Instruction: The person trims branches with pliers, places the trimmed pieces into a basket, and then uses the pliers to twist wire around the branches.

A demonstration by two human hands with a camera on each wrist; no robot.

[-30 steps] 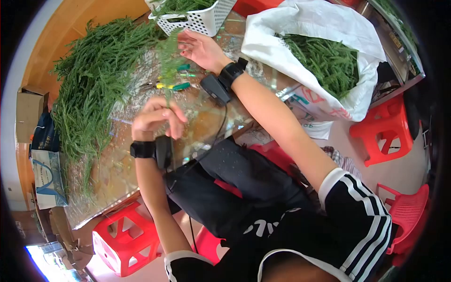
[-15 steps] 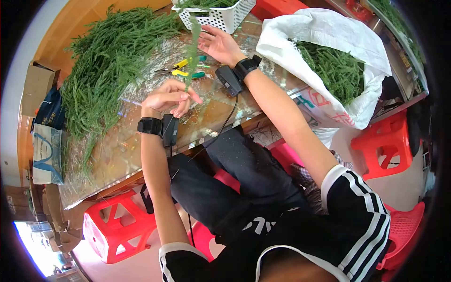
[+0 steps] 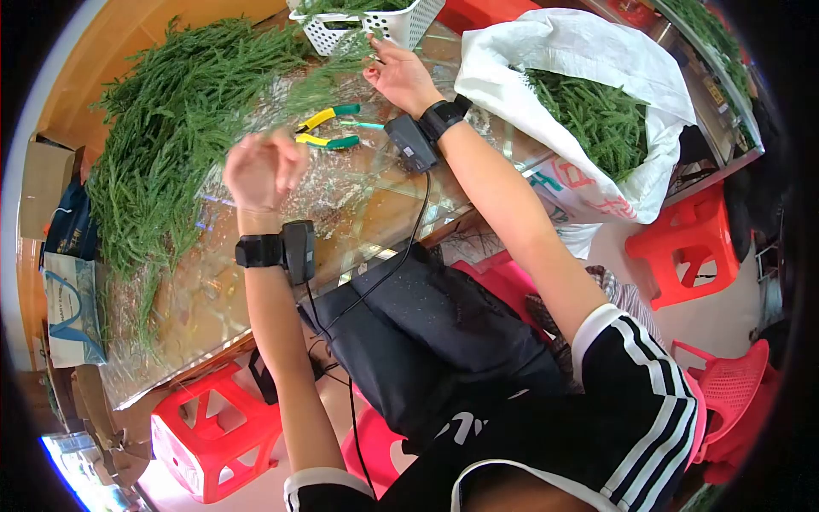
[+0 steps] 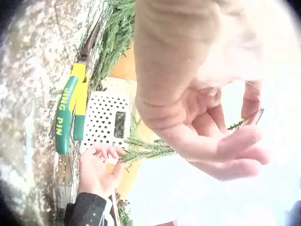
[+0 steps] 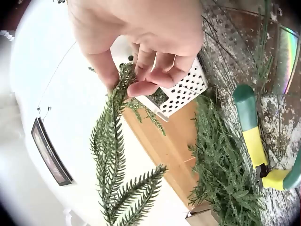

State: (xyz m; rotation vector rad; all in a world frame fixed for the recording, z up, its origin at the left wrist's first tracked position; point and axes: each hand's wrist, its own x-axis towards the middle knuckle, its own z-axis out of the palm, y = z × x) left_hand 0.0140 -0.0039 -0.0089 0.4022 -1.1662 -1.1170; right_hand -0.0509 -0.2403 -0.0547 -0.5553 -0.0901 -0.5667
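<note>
Fingertips of the right hand pinch one end of a green sprig, and curled fingers of the left hand hold its stem; the sprig spans the air between them, above the table. Motion blurs it in the head view, yet the right wrist view shows stiff, bristly needles. Only the left wrist view reads "JING PIN" on the pliers, green-and-yellow handles spread. Along the table's far edge lie a feathery heap and a perforated white basket.
</note>
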